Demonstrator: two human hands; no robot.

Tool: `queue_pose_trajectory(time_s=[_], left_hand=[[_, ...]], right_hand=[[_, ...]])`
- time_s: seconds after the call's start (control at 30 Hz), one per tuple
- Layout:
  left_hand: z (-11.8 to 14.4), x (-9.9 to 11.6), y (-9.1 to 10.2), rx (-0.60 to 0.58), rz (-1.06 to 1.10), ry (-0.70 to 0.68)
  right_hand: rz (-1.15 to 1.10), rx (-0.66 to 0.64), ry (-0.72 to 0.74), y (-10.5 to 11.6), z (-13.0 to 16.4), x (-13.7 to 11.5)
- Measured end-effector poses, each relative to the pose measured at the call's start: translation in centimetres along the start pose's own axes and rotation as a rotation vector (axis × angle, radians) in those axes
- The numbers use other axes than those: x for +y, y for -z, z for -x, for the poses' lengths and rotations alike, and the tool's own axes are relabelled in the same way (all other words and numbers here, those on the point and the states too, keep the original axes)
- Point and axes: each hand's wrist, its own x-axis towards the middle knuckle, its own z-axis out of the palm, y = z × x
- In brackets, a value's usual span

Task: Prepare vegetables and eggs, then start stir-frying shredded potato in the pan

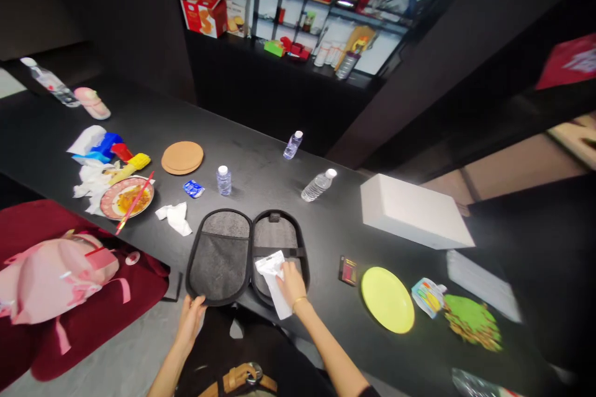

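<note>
Pinched by the nearer right hand point(292, 285), the white plastic pouch point(269, 268) slants lengthwise away leftward over the open case point(221, 263) that the left hand point(190, 316) touches, grip unclear.

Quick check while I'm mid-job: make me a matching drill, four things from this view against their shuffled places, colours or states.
Things:
1. White packet
2. Black case
3. Plain plate
4. Chopsticks

Matches:
A. Yellow-green
B. Lying across a pink-rimmed plate
C. In the right hand
D. Open, left hand at its edge

Pairs: 1-C, 2-D, 3-A, 4-B
</note>
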Motion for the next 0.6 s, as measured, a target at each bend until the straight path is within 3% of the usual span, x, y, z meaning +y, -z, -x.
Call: queue_pose_trajectory(time_s=[0.1, 0.2, 0.33, 0.4, 0.47, 0.53, 0.6], left_hand=[[1.1, 0.2, 0.4, -0.030, -0.203, -0.249], [2.7, 1.3, -0.5, -0.093, -0.300, -0.430], [5.5, 2.8, -4.7, -0.171, -0.476, -0.762], [6.9, 3.2, -7.2, -0.219, -0.627, -0.965], [7.9, 3.3, -9.4, -0.341, -0.817, -1.113], [8.4, 3.0, -11.2, -0.530, -1.011, -1.181], [8.0, 2.5, -12.7, -0.641, -1.117, -1.180]], right_hand=[[-0.071, 0.144, -0.093, -1.1, -0.9, -0.2], [-0.109, 0.323, -0.164, -0.7, -2.4, 0.1], [-0.180, 0.459, -0.238, -0.2, -4.4, -0.2], [-0.230, 0.417, -0.202, -0.1, -4.7, -0.5], [-0.292, 0.333, -0.126, 0.6, -4.2, -0.3], [-0.369, 0.322, -0.127, 1.9, -3.0, 1.0], [-0.462, 0.399, -0.299, 3.9, -1.9, 3.2]])
